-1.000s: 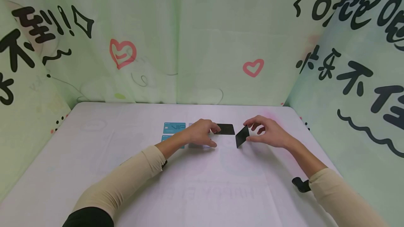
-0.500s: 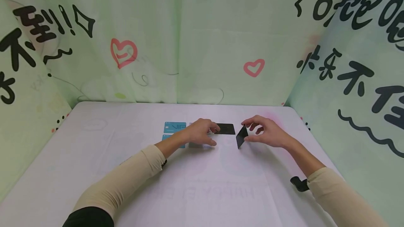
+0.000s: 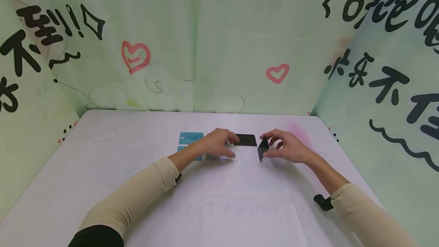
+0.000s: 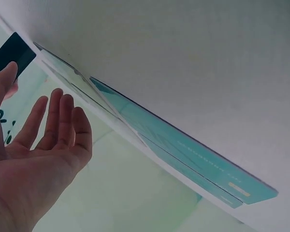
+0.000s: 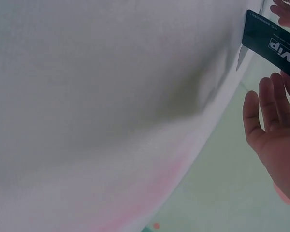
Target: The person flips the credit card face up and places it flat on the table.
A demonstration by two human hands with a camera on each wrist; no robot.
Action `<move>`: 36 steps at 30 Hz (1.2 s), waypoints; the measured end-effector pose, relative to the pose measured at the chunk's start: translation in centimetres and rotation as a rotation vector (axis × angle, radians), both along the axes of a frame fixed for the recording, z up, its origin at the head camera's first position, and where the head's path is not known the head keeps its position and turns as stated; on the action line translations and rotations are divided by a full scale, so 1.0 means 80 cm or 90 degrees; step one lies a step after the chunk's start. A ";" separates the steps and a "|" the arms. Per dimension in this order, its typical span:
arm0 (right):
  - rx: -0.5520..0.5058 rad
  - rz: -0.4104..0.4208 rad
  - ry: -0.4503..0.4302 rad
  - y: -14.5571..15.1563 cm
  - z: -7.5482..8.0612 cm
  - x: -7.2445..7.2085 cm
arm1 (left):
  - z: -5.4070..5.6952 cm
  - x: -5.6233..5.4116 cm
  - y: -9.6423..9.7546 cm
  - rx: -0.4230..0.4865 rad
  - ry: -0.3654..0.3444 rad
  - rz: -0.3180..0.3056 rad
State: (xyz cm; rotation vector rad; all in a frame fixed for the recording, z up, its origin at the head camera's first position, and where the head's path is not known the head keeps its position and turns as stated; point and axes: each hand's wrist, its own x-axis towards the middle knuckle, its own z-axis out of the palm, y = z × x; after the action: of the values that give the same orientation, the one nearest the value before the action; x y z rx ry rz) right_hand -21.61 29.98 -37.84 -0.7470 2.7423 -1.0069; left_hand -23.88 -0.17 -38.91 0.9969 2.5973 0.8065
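My right hand pinches a black card between thumb and fingers, stood up on its edge or just above the tabletop. In the right wrist view, white "VIP" lettering shows on this card. My left hand hovers over the laid cards with fingers spread and relaxed, holding nothing visible. A flat black card lies just beyond its fingertips. Left of that hand lie a blue VIP card and another blue card below it. A greyish card is partly hidden beneath the hand.
A white cloth covers the table, with faint pink print showing through. Pale green curtains with black writing and pink hearts enclose the back and both sides. Dark straps sit by the wrists.
My right hand has shifted slightly left, and its card is now turned more edge-on to the head view. The left hand stays nearly still over the laid cards.
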 end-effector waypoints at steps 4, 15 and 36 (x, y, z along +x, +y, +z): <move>0.010 -0.009 -0.006 -0.003 -0.006 0.000 | 0.001 0.000 -0.001 0.008 -0.011 0.006; 0.025 -0.002 0.008 -0.009 -0.021 0.000 | -0.003 -0.003 -0.004 0.049 -0.035 0.005; 0.076 0.003 0.016 -0.015 -0.028 -0.003 | -0.003 -0.005 -0.012 0.069 -0.082 0.004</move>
State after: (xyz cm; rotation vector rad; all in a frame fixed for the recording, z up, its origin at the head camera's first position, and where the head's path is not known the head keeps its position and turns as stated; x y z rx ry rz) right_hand -21.89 28.74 -40.11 -0.7517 2.7911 -0.8304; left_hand -24.27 -1.17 -39.16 0.9330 2.4723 0.9883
